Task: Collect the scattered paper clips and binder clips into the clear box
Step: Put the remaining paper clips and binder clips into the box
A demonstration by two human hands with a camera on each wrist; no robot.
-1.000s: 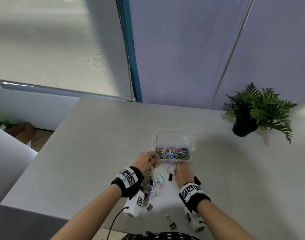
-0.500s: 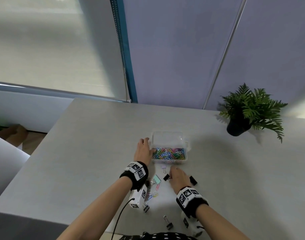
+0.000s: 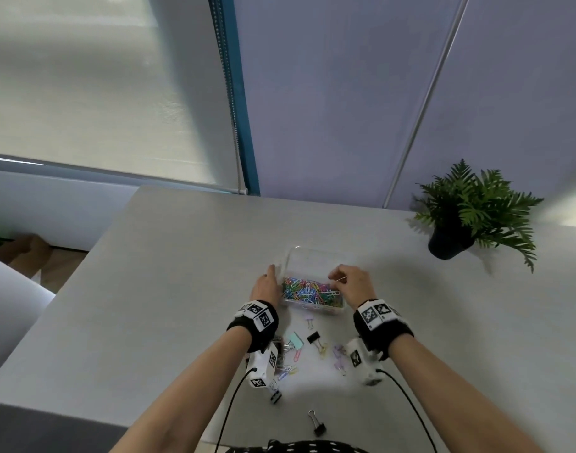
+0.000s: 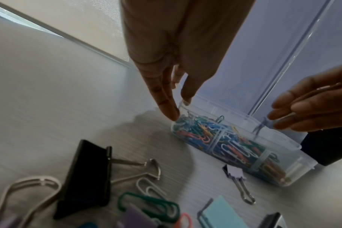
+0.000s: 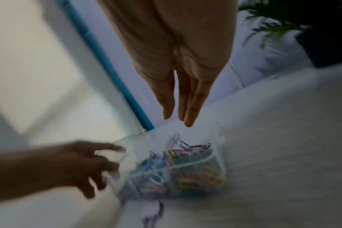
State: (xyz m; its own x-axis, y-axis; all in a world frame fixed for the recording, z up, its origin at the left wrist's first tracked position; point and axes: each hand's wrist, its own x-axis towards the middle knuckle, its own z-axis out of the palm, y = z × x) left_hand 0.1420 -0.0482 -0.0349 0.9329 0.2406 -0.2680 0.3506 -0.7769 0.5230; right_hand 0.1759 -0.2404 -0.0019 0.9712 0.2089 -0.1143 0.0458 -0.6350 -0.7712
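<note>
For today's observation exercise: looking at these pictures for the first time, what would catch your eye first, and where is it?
The clear box, mid-table, packed with bright paper clips, stands out first, with the left hand touching its left wall and the right hand above its right end. Nearer the person, loose binder clips lie scattered on the grey table; a green potted plant sits far right.

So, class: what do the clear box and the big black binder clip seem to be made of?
Clear box: likely glossy transparent plastic; the coloured paper clips show through its walls.
Big black binder clip: probably black-coated metal body with bare silvery wire handles, which shine.
</note>
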